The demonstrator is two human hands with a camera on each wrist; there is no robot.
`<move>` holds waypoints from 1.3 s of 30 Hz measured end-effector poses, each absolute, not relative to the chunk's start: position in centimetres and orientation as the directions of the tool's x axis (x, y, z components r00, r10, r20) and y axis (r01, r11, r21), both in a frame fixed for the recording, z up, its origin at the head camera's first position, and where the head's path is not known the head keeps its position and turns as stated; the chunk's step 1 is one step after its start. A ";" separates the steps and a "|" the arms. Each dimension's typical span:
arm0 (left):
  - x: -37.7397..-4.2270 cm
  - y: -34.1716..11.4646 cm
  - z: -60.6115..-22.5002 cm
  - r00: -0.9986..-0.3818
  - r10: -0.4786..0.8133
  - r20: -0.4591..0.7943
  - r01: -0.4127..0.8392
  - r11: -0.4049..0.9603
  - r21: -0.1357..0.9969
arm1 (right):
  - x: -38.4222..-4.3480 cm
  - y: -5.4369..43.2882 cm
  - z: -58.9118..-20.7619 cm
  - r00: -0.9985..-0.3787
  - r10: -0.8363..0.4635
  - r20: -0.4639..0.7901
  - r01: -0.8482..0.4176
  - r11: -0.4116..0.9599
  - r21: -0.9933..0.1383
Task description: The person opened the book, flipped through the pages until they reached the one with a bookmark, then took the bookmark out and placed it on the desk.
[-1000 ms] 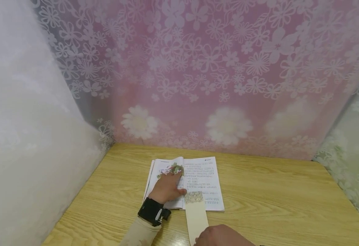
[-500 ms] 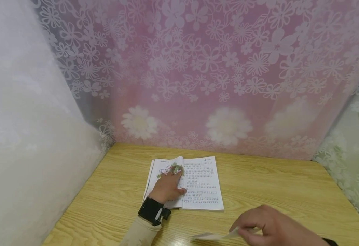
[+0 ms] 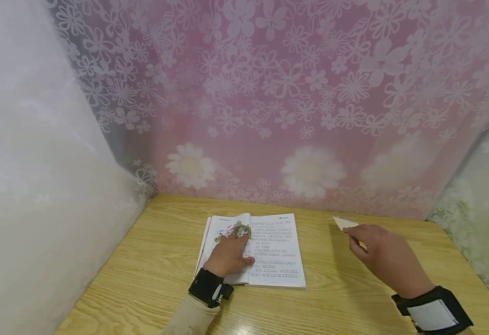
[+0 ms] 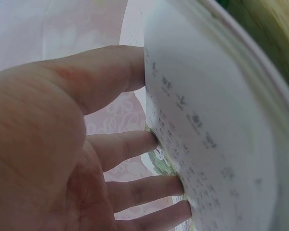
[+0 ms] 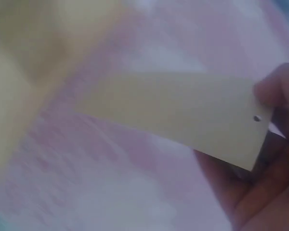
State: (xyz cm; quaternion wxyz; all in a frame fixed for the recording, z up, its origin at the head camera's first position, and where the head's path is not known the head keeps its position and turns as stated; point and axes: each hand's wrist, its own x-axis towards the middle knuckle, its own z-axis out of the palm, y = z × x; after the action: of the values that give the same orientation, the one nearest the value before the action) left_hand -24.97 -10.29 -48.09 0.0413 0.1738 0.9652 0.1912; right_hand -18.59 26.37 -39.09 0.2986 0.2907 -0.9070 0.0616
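An open book (image 3: 275, 260) with printed text and a coloured picture lies on the table. My left hand (image 3: 227, 255) rests on its left page, fingers spread, the fingertips touching the paper in the left wrist view. To the right of the book, above the table, my right hand (image 3: 378, 253) pinches a cream bookmark (image 5: 178, 115) by one end. A small hole shows near the gripped end of the bookmark. Only a pale corner of it appears in the head view, the rest being hidden by the hand.
The wooden table (image 3: 144, 260) runs back to a pink flowered curtain (image 3: 244, 116). A whitish curtain (image 3: 51, 186) hangs at the left, and another pale flowered one (image 3: 478, 223) at the right.
My right hand has lifted the bookmark off the book's right page and carried it away to the right and farther back. The left hand has stayed on the left page.
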 end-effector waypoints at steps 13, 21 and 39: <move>-25.1 -10.2 -48.1 -0.938 0.348 0.000 0.327 0.883 0.337 | -17.8 23.9 -48.4 -0.873 -0.454 0.180 -0.478 0.870 -0.125; -25.1 -10.2 -47.9 -0.936 0.352 -0.002 0.331 0.883 0.334 | -17.5 23.6 -48.6 -0.870 -0.479 0.120 -0.493 0.856 -0.157; -25.3 -10.2 -48.0 -0.935 0.354 -0.003 0.331 0.878 0.345 | -18.8 20.6 -48.4 -0.802 -0.502 0.324 -0.567 0.810 -0.147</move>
State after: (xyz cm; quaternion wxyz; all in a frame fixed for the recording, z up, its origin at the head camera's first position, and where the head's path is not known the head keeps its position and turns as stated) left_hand -25.27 -10.24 -48.04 0.0328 0.1768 0.9685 0.1720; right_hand -18.75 20.61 -48.38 0.1359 0.2839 -0.9417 0.1190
